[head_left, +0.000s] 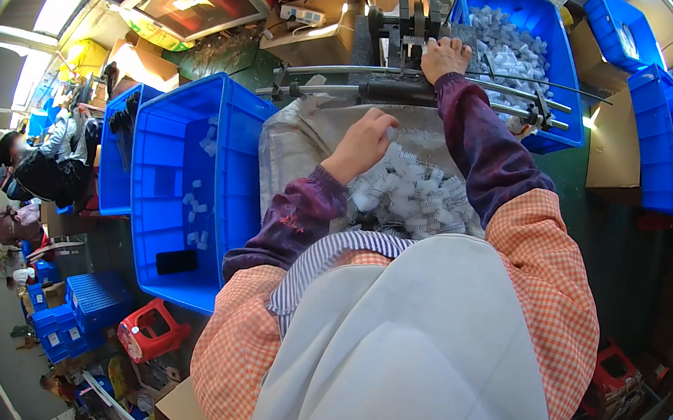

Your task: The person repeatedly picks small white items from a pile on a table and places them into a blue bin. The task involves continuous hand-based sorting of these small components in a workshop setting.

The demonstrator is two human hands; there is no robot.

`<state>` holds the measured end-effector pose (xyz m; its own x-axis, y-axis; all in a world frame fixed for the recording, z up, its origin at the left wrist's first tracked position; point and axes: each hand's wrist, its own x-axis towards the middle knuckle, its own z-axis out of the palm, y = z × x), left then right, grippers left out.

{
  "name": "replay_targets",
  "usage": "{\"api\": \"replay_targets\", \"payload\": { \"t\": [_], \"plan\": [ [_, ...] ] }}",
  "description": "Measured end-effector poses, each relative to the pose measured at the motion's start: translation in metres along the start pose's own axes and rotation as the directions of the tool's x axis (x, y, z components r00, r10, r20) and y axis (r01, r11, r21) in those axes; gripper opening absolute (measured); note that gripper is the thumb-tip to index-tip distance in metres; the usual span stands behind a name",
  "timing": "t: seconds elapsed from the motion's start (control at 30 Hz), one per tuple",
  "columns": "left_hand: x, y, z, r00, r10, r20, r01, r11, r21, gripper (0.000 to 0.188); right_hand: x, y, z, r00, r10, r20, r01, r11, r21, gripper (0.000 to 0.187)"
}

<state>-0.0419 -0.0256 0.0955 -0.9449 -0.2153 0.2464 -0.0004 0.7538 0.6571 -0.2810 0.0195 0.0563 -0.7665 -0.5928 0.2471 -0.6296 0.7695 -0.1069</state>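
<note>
Head view, sole view. We note the right grip [446, 59] on top of the dark metal fixture [393, 41], fingers bent over it; whether they clench a part or merely press, we cannot tell. Steel rods [338, 69] run crosswise just below that grip. The left grip [362, 144] is lower and to the left, its fingers drawn together; we cannot tell whether a piece is pinched between them.

Main heap of small white pieces [415, 196]: just below and right of the left grip, on a grey sheet [285, 137]. More whitish pieces [506, 50] fill much of the blue bin [563, 49] right of the right grip. The large blue tub [245, 143], left of the left grip, carries only a few scattered pieces [197, 200] and a black flat object [176, 262].

Progress, our judgement: work is under way, with plenty left, given the heap's size. Which pieces are already handled we cannot establish; finished and unfinished ones look alike at this scale.
</note>
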Motion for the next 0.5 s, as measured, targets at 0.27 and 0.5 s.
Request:
{"api": "replay_targets", "payload": {
  "t": [0.27,0.5],
  "plan": [
    [-0.001,-0.005,0.007,0.997,-0.026,-0.074,0.007,0.971,-0.238,0.028,0.001,0.053,-0.007,1.0,-0.003,0.019,0.003,1.0,0.019,0.027],
    [0.007,0.007,0.021,0.991,-0.133,-0.02,0.116,0.923,-0.366,0.025,0.032,0.094,-0.027,0.991,0.011,0.132,0.008,0.99,-0.144,0.025]
  ]
}}
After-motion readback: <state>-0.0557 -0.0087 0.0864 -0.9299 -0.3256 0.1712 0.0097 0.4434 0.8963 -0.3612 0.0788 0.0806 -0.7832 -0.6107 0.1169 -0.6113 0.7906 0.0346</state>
